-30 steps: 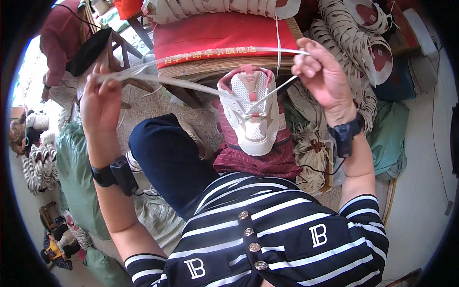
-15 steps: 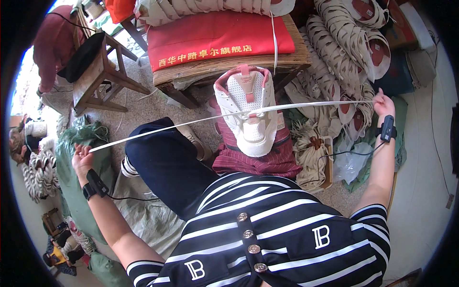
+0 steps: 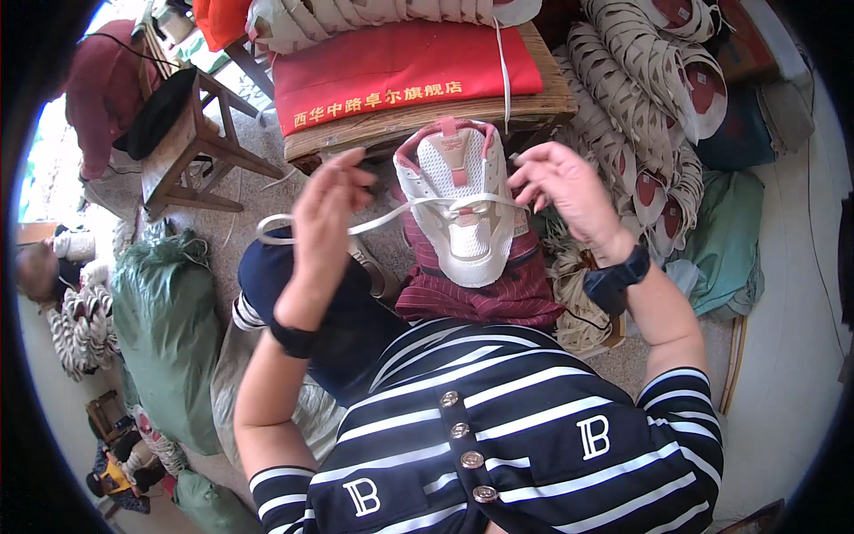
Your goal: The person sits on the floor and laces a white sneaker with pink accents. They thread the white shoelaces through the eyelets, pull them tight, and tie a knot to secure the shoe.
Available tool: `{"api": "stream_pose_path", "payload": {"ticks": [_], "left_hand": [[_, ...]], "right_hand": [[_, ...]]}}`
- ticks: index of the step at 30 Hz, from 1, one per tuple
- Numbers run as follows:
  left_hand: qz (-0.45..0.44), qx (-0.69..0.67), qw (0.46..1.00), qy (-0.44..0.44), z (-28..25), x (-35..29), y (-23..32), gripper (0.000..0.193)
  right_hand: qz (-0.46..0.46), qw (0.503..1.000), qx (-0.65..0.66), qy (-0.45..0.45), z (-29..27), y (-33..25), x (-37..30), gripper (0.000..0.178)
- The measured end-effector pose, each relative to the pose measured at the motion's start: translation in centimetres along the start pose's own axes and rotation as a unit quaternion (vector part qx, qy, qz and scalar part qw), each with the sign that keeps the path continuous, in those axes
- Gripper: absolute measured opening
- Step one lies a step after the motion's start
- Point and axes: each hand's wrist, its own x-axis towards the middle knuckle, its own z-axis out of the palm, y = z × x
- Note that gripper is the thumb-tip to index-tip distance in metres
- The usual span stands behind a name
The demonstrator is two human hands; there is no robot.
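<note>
A white and beige shoe upper with pink lining sits on maroon striped cloth between my arms, its toe toward me. A white lace crosses its front and runs left, curling into a loop beside my left hand. My left hand is raised left of the shoe, smeared by motion. Whether its fingers grip the lace does not show. Just right of the shoe, my right hand has bent fingers spread apart, with no lace visible in them. The lace's right end is hard to make out near those fingers.
Ahead stands a wooden bench with a red cloth and a row of shoe uppers. More stacked uppers rise at the right, above a bundle of laces. Green sacks lie left, near a wooden chair.
Both hands have come inward from wide apart to either side of the shoe. The lace, stretched straight before, now hangs slack and loops on the left.
</note>
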Motion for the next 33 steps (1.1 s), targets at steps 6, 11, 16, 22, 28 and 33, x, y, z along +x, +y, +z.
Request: {"api": "stream_pose_path", "payload": {"ticks": [6, 11, 16, 22, 28, 33], "left_hand": [[-0.113, -0.200, 0.973, 0.005, 4.7, -2.0, -3.4, 0.017], [-0.181, -0.160, 0.965, -0.098, 5.0, -2.7, -2.1, 0.017], [-0.204, -0.108, 0.964, -0.128, 5.0, -2.1, -1.6, 0.019], [-0.080, 0.125, 0.979, -0.142, 5.2, -1.1, -1.7, 0.018], [0.118, 0.487, 0.846, -0.179, 7.2, -0.7, 0.9, 0.020], [0.226, 0.474, 0.815, -0.245, 5.2, 1.3, 2.2, 0.036]], "right_hand": [[-0.049, 0.987, -0.136, -0.068, 1.2, 1.3, 0.2, 0.011], [-0.040, 0.966, -0.235, -0.102, 0.9, 0.1, 1.1, 0.012], [-0.284, 0.770, -0.568, -0.063, 3.2, -3.4, 0.4, 0.016], [-0.416, 0.588, -0.690, -0.066, 5.0, -2.8, 0.0, 0.010], [-0.392, 0.576, -0.706, -0.128, 4.6, -4.1, 0.0, 0.013], [-0.459, 0.633, -0.606, -0.142, 3.7, -6.3, 1.5, 0.023]]}}
